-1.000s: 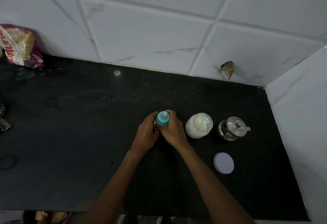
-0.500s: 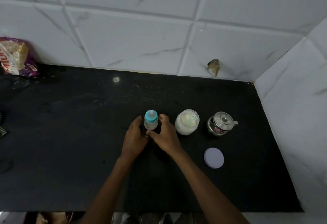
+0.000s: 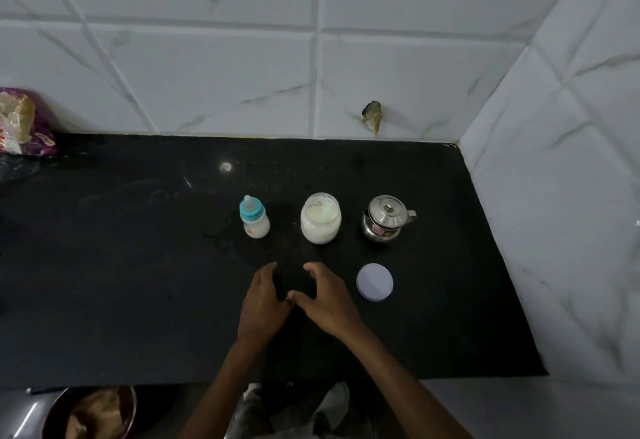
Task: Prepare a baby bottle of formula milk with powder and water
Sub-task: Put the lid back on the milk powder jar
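Note:
A small baby bottle (image 3: 254, 218) with a blue collar, a clear teat and white milk inside stands upright on the black counter (image 3: 138, 282). To its right stands an uncovered jar of white powder (image 3: 320, 223), then a small steel kettle (image 3: 386, 218) with its lid on. The jar's pale round lid (image 3: 374, 281) lies flat nearer to me. My left hand (image 3: 265, 303) and my right hand (image 3: 327, 296) rest side by side on the counter, well short of the bottle, fingers spread and holding nothing.
A white tiled wall runs along the back and the right side. A purple food packet (image 3: 20, 123) sits at the far left against the wall. Below the counter's front edge at the lower left is a dark bowl (image 3: 90, 414).
Both hands have let go of the bottle and drawn back toward me. The bottle stays standing on the counter. The camera view has shifted.

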